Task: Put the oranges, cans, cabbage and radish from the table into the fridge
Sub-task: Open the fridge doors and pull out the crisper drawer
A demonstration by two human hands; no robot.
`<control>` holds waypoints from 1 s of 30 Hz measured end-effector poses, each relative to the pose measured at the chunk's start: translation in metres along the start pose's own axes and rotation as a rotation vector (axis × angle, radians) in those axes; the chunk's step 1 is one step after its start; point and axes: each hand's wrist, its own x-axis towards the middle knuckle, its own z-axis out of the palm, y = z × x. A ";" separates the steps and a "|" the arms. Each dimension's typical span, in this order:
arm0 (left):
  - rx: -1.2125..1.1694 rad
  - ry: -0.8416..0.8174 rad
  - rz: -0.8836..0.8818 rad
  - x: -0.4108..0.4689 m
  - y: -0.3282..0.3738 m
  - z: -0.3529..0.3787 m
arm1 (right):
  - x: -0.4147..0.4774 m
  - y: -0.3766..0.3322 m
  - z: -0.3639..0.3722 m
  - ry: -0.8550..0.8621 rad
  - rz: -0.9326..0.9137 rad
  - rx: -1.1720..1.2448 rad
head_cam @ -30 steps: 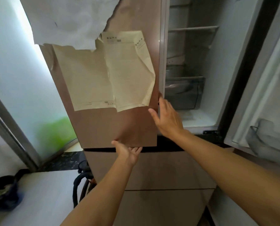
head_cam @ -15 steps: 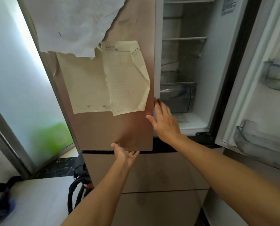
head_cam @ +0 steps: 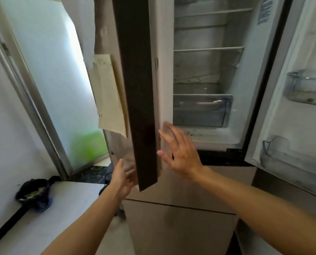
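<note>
The fridge stands in front of me with both upper doors swung out. Its left door (head_cam: 135, 89) is seen edge-on as a dark strip, with yellowed papers (head_cam: 109, 100) stuck on its front. My left hand (head_cam: 123, 176) is at the door's bottom corner, fingers apart. My right hand (head_cam: 179, 151) is spread open just right of the door's edge, on its inner side. Inside the fridge are bare shelves (head_cam: 208, 49) and a clear drawer (head_cam: 199, 110). No oranges, cans, cabbage or radish are in view.
The right door (head_cam: 300, 107) hangs open with clear bins (head_cam: 308, 89) on it. Closed brown drawers (head_cam: 181, 227) sit below the fridge compartment. A white counter (head_cam: 52, 208) at lower left carries a dark bag (head_cam: 34, 195). A frosted window (head_cam: 48, 80) is at left.
The left fridge door has swung outward from shut to edge-on. Both hands moved with it, and more of the fridge interior shows.
</note>
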 end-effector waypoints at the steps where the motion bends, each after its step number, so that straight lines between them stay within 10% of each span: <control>1: 0.030 0.033 0.036 -0.010 0.002 -0.007 | -0.001 0.001 -0.004 0.005 0.027 0.026; 12: 0.342 0.655 0.525 -0.082 0.042 -0.090 | -0.001 -0.025 0.018 -0.196 0.190 0.072; 18: 0.841 0.545 1.003 -0.083 0.063 -0.098 | 0.023 -0.058 0.046 -0.338 0.075 0.043; 30: 1.001 0.504 0.909 -0.031 0.131 -0.163 | 0.077 -0.114 0.118 -0.440 0.039 -0.001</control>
